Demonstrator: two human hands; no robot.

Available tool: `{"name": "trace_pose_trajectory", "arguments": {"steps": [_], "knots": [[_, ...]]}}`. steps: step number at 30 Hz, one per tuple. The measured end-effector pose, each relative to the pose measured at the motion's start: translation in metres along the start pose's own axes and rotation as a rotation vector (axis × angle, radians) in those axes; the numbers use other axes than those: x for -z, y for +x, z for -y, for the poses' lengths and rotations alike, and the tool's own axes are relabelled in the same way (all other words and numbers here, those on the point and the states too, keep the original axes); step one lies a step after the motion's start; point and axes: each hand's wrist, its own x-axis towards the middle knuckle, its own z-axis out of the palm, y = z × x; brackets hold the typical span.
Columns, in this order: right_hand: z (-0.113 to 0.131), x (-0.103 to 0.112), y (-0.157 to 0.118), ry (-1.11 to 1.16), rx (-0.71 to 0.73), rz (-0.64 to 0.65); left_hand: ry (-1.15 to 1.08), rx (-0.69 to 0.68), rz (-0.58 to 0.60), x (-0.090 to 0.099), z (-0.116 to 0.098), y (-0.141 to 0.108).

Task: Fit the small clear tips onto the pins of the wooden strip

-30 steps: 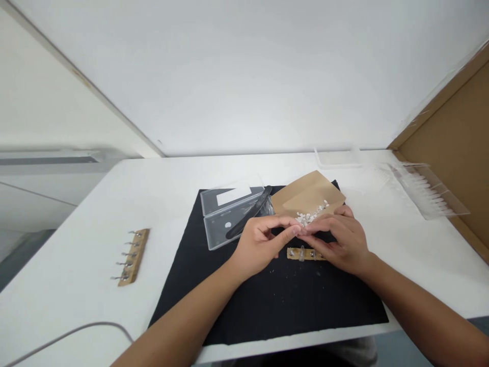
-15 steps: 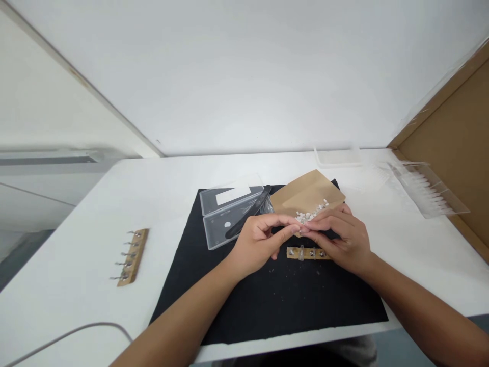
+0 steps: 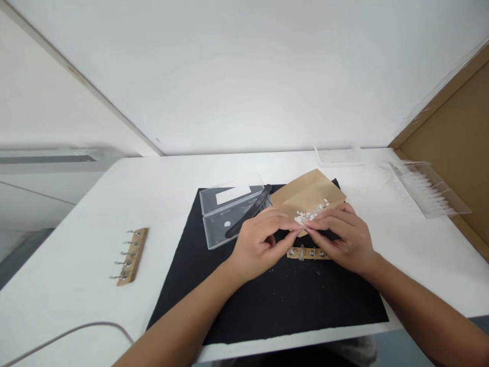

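Over the black mat (image 3: 290, 300), my left hand (image 3: 262, 242) and my right hand (image 3: 342, 237) meet with thumbs and forefingers pinched together. What sits between the fingertips is too small to make out. Just behind the fingertips, small white pieces (image 3: 305, 216) lie on a brown paper sheet (image 3: 309, 188). A short wooden strip (image 3: 307, 253) with metal and clear parts on it lies in front of the hands, its right end partly covered by my right hand.
An open clear case (image 3: 219, 229) with a black file-like tool (image 3: 248, 213) across it lies left of the paper. A second wooden strip (image 3: 135, 257) with metal clips stands at the left. Clear trays (image 3: 431, 191) lie at the right, and a grey cable (image 3: 91, 324) front left.
The fingers of my left hand have shifted and bent slightly, with the thumb now lower beside the right fingertips. My right hand has barely moved.
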Motion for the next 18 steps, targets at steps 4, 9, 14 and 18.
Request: {"name": "trace_pose_trajectory", "arguments": {"steps": [4, 9, 14, 18], "knots": [[-0.0017, -0.0006, -0.0011, -0.006, -0.003, 0.031, 0.082, -0.127, -0.030, -0.0015, 0.0045, 0.0003], [-0.0002, -0.0031, -0.0015, 0.089, -0.043, 0.021, 0.074, -0.141, -0.024, -0.0037, 0.0069, -0.0006], [0.0027, -0.0040, -0.0024, 0.164, -0.086, 0.027, 0.047, -0.079, -0.031, -0.0046, 0.0050, -0.0026], [0.0033, -0.0042, -0.0031, 0.143, -0.072, 0.022, 0.062, -0.064, -0.018, -0.0045, 0.0032, -0.0025]]}}
